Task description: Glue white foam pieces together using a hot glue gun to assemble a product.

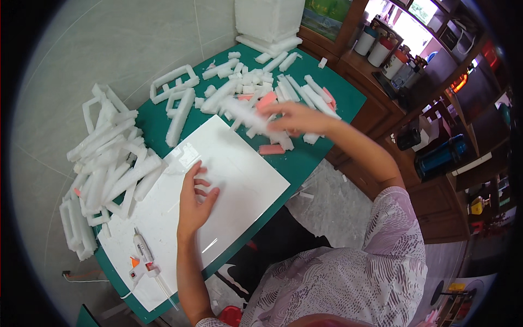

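My right hand (297, 117) is over the foam pile at the far side of the table. Its fingers close on the end of a long white foam strip (242, 113), which is smeared by motion. My left hand (196, 199) hovers at or rests on the glossy white board (245, 174), fingers loosely bent and apart, holding nothing. Around my right hand lie many loose white foam sticks (218, 97) and blocks, with some pink foam pieces (272, 149) among them. A white hot glue gun (143, 248) lies on the board's near left part.
A heap of white foam strips and open frames (117, 163) leans at the left by the tiled wall (109, 65). More foam frames (174, 84) lie at the back. A tall white foam block (269, 22) stands on the green table (348, 98). Wooden cabinets (359, 117) line the right side.
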The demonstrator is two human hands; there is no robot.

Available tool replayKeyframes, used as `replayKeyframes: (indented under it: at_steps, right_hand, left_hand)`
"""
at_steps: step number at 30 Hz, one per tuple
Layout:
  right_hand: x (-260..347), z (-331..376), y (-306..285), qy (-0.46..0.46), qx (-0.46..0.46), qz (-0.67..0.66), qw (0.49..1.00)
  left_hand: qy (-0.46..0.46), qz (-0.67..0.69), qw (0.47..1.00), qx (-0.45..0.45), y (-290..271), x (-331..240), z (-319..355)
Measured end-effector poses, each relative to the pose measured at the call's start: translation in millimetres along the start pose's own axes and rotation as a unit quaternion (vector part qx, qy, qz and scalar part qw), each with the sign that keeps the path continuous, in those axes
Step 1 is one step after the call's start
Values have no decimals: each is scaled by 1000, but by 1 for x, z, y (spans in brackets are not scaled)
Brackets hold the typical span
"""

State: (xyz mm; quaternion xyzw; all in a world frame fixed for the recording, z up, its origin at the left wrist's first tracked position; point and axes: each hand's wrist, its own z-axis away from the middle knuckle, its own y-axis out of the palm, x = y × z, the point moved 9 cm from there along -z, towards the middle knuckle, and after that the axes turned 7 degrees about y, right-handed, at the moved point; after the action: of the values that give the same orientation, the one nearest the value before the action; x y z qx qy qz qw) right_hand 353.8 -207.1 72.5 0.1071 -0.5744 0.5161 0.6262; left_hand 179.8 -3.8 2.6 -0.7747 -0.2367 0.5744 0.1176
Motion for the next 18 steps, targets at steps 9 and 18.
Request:
replayKeyframes:
  at_steps: [9,18]
  right_hand:
    - [-40,1,146,26,284,-294,912]
    - [-68,-5,115,87,170,-507,841]
  left_hand:
    - [7,273,961,-31,13,-15,-9]
    - [-67,149,983,-80,-16,-6,4]
